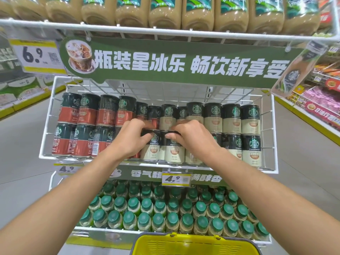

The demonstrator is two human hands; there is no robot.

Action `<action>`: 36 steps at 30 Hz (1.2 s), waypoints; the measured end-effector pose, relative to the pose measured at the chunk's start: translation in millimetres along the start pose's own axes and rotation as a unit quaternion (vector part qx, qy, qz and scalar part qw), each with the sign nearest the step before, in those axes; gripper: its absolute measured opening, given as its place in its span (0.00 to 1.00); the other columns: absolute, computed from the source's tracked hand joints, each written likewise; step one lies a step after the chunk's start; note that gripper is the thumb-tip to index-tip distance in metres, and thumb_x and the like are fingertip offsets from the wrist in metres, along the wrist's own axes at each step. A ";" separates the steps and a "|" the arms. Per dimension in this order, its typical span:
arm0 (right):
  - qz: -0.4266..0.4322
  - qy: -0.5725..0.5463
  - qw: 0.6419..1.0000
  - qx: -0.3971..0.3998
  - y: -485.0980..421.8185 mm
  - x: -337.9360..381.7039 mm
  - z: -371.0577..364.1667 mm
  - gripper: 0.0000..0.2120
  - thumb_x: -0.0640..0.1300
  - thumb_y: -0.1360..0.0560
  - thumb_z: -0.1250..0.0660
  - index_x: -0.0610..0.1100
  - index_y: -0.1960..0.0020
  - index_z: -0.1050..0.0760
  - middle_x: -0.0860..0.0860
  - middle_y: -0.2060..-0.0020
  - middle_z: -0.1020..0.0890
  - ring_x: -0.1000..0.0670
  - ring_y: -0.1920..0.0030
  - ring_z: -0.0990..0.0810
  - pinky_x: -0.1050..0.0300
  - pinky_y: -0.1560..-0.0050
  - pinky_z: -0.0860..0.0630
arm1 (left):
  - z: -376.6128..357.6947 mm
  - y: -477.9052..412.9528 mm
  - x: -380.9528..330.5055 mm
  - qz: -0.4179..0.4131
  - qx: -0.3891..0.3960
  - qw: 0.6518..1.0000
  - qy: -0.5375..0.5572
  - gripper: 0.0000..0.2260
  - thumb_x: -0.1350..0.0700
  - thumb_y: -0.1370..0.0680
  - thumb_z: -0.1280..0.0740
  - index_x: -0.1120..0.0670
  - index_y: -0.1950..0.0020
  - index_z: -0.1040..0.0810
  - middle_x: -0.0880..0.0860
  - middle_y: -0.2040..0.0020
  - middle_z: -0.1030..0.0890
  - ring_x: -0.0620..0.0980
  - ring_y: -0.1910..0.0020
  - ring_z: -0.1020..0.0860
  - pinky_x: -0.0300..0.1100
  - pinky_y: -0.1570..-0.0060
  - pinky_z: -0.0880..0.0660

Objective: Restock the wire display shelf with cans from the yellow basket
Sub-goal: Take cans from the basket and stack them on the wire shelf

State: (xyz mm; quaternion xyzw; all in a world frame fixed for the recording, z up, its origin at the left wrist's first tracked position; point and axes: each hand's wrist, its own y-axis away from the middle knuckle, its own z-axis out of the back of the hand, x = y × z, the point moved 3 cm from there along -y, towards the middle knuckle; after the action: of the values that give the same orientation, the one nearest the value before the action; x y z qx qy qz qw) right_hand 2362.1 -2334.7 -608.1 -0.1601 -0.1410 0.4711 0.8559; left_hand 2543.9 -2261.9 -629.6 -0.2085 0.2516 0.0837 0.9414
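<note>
The white wire display shelf [274, 137] holds two stacked rows of coffee cans, red-and-black ones [86, 115] on the left and cream-and-black ones [250, 118] on the right. My left hand [132, 137] grips the top of a cream can [150, 150] in the lower row at the middle. My right hand [191, 137] grips the top of the cream can [173, 151] beside it. Both cans stand upright on the shelf floor. The yellow basket [195, 243] sits at the bottom edge of the view, its inside hidden.
A green banner [174, 63] hangs just above the can shelf. Bottles with green caps [173, 208] fill the tier below, behind a 4.9 price tag [175, 179]. Large bottles [165, 13] line the top tier. Aisle floor [22, 144] runs along both sides.
</note>
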 end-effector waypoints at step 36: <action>-0.165 0.046 0.966 0.192 318.2 3.9 -100.6 0.35 0.68 0.18 0.52 0.50 0.18 0.43 0.43 0.19 0.40 0.40 0.19 0.43 0.41 0.21 0.40 | -168.0 250.4 -24.8 -0.083 0.294 0.922 -0.240 0.34 0.34 0.17 0.50 0.55 0.18 0.38 0.62 0.21 0.33 0.59 0.22 0.34 0.55 0.25 0.35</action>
State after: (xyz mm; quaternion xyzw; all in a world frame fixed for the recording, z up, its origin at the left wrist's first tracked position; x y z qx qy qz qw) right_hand 2161.4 -2184.9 -828.7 0.0112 -0.0331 0.3332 0.9422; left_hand 2383.2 -2111.1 -836.9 0.0836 0.0135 -0.0248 0.9961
